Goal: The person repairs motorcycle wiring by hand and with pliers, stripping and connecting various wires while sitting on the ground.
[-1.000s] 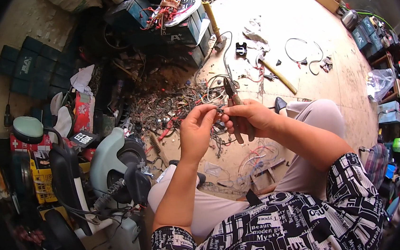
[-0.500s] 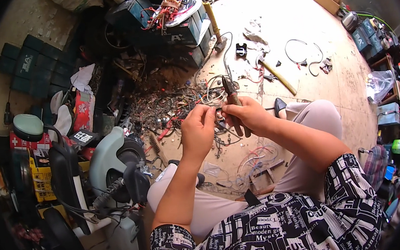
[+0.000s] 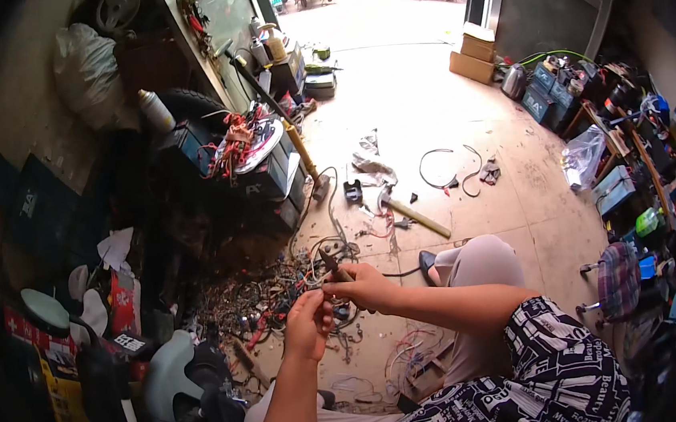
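Observation:
In my right hand point(image 3: 367, 289) is a pair of pliers point(image 3: 330, 263), its dark jaws pointing up and away from me. Close against it, my left hand point(image 3: 308, 326) is closed in a pinch, fingertips meeting those of the right hand. Whatever lies between the left fingertips is too small to make out. Beneath and beyond both hands spreads a heap of cut wires and small scrap parts point(image 3: 257, 298) on the floor. Loose thin wires point(image 3: 415, 353) lie nearer my legs.
A wooden-handled hammer point(image 3: 419, 218) and a black plastic part point(image 3: 352, 192) lie ahead. A long-handled sledgehammer point(image 3: 301, 151) leans by stacked batteries point(image 3: 275, 186). Scooter parts point(image 3: 172, 378) crowd the left. A plaid stool point(image 3: 619, 279) and cluttered shelving point(image 3: 647, 160) stand right.
My view has tilted up, bringing the doorway and parked scooters into sight. Both hands sit lower and further left in the picture, still together, with the pliers still in the right.

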### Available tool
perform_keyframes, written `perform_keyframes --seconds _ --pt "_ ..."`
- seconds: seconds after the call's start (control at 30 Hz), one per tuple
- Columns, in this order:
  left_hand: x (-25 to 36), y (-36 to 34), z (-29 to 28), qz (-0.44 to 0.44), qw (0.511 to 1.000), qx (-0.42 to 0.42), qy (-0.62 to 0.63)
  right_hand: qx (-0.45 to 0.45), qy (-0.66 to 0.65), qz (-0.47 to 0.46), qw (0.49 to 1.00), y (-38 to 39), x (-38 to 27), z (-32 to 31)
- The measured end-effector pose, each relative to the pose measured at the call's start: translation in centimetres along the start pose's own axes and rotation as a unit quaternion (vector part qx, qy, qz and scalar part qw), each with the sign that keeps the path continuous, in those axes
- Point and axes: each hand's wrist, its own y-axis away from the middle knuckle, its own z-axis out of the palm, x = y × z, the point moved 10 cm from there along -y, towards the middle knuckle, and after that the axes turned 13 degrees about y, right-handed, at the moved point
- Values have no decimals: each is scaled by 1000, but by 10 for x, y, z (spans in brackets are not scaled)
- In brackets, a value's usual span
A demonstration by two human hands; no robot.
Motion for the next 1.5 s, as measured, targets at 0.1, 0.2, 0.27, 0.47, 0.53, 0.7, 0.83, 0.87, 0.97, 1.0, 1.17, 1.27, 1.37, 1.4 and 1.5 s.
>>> perform_keyframes --seconds 0.1,0.2,0.27,0.47,0.53,0.7,0.83,0.87,0.97,1.0,1.17,1.27,1.37,1.4,1.5 --pt "-11 -1 6 -44 998 -47 -27 14 -2 -65 998 -6 8 -4" --pt "-14 5 2 -72 997 27 3 31 94 -120 988 2 -4 -7" --pt "-14 3 0 -75 997 1 -27 35 85 -131 987 3 -5 -5" --pt "-9 2 7 -38 996 -39 -74 -39 -103 -2 994 -8 25 10" --pt "1 -2 16 44 994 -73 -69 -85 -149 38 985 -15 30 15" --pt "23 -11 26 168 978 -58 -111 -46 -208 71 974 -13 -1 13" --pt "32 -21 37 232 959 -68 -149 0 -161 74 984 -36 18 1" --pt "34 -20 39 247 953 -64 -164 3 -129 51 990 -42 15 -1" --pt "32 0 51 329 895 -70 -293 81 -227 143 960 -56 36 -14" --pt "19 6 54 290 898 -88 -318 130 -238 135 953 -63 37 -33" --pt "0 44 87 265 882 -170 -351 339 -251 101 901 -92 94 -118" --pt "13 51 88 274 869 -176 -373 289 -343 90 889 -95 102 -108" --pt "45 59 87 428 771 -159 -445 159 -474 84 862 -98 85 -77" --pt "58 66 83 482 735 -151 -453 148 -470 86 866 -89 67 -61" --pt "75 72 94 431 812 -191 -346 124 -471 76 870 -80 51 -37"
